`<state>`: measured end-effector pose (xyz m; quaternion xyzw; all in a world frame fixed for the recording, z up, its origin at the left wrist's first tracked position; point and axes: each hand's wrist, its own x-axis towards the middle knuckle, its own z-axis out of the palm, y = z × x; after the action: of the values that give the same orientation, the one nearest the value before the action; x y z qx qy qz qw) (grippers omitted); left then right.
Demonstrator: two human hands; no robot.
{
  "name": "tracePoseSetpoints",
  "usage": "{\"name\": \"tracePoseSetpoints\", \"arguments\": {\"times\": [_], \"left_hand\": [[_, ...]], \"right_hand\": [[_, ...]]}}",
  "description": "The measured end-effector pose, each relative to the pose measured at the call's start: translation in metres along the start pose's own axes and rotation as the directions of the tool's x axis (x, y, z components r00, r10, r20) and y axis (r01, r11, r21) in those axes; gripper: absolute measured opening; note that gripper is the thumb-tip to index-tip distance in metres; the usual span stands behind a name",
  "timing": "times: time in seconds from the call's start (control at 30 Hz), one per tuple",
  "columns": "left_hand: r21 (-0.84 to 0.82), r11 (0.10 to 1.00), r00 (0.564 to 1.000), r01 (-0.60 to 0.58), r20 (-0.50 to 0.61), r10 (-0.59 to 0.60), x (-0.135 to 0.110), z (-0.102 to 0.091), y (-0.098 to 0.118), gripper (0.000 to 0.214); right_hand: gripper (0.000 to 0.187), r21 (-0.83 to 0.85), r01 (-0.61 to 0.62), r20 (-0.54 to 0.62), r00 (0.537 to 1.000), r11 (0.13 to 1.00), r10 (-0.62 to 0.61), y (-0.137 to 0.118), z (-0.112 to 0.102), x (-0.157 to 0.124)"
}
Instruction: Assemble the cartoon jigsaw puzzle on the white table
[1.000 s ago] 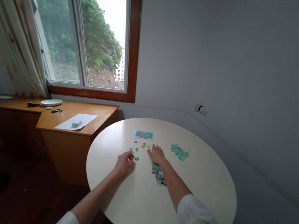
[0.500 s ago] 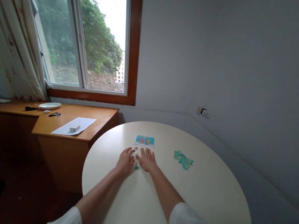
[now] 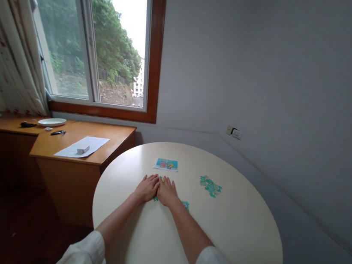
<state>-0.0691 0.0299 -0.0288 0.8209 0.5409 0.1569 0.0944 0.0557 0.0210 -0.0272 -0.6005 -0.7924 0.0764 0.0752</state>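
Note:
My left hand [image 3: 147, 188] lies flat on the round white table, fingers stretched forward. Beside it and touching it, my right hand [image 3: 167, 191] also lies flat with its fingers apart. Small green-yellow jigsaw pieces [image 3: 162, 179] peek out between the fingertips; the palms hide whatever else is underneath. More green jigsaw pieces [image 3: 185, 205] show past my right forearm, which partly covers them. Just beyond the fingers is a picture card [image 3: 166, 164] with pink and yellow cartoon figures on blue-green. A loose cluster of teal jigsaw pieces [image 3: 210, 186] sits off to the right.
The round table [image 3: 230, 234] stands near a grey wall with a socket [image 3: 236, 134]. To the left, a wooden desk [image 3: 67, 195] carries a paper sheet [image 3: 96, 144] with a small white box [image 3: 83, 149], a white plate [image 3: 52, 122] and dark small items. A window is above.
My hands have drawn together and flattened over the small pieces. Pieces by my right forearm have come into sight. The whole view has shifted slightly.

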Motion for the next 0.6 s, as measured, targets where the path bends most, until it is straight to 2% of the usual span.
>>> {"name": "tracePoseSetpoints", "arguments": {"times": [0.27, 0.6], "left_hand": [[0.003, 1.0, 0.999, -0.004, -0.039, 0.005, -0.027, -0.003, 0.014, 0.045], [0.004, 1.0, 0.999, -0.007, -0.035, 0.007, -0.071, -0.003, 0.034, 0.046]], "right_hand": [[0.054, -0.001, 0.017, -0.016, 1.0, 1.0, -0.017, -0.013, -0.001, -0.028], [0.051, 0.006, 0.022, -0.018, 1.0, 1.0, -0.022, -0.028, -0.006, -0.079]]}}
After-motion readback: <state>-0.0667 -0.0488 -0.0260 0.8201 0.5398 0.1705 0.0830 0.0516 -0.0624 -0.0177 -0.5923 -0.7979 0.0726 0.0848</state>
